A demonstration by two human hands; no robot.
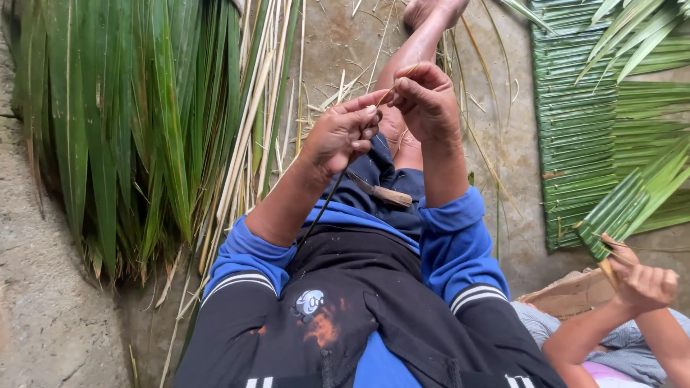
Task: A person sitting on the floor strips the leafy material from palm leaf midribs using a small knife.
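Concrete floor point(57, 316) beneath both hands, left hand point(341, 136) and right hand point(425, 100) pinched on thin strip point(323, 205), tip hidden.

The upper end of the thin dark palm-leaf rib point(327, 201) vanishes inside the left hand point(339, 136), so its tip cannot be seen. The small wooden-handled knife point(381, 191) on the lap shows a dark blade partly tucked under the forearm. At lower right, a second person's hand point(643, 284) hides the end of a folded green leaf strip point(618, 212); their body runs off the frame's edge.
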